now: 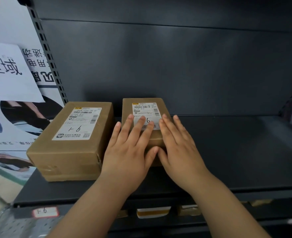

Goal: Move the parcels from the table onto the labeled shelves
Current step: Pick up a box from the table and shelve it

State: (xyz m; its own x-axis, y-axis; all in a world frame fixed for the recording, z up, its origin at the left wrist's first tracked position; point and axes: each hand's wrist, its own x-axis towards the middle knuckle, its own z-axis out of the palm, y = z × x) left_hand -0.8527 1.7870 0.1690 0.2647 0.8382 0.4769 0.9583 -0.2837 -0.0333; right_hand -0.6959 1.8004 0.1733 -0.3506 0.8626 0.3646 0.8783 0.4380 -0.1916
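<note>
Covering parcel (127, 109) label (145, 109), L hand (129, 152), R hand (179, 152)

Two parcels (71, 141) (143, 107) on one shelf (227, 152), two hands (129, 150) (179, 148), one shelf tag (44, 211).

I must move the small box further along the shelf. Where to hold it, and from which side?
Probably by its two long sides near the front end, coming from the front. The small box lies with a short end toward the person; its right side is free, and a narrow gap separates its left side from the bigger box.
</note>
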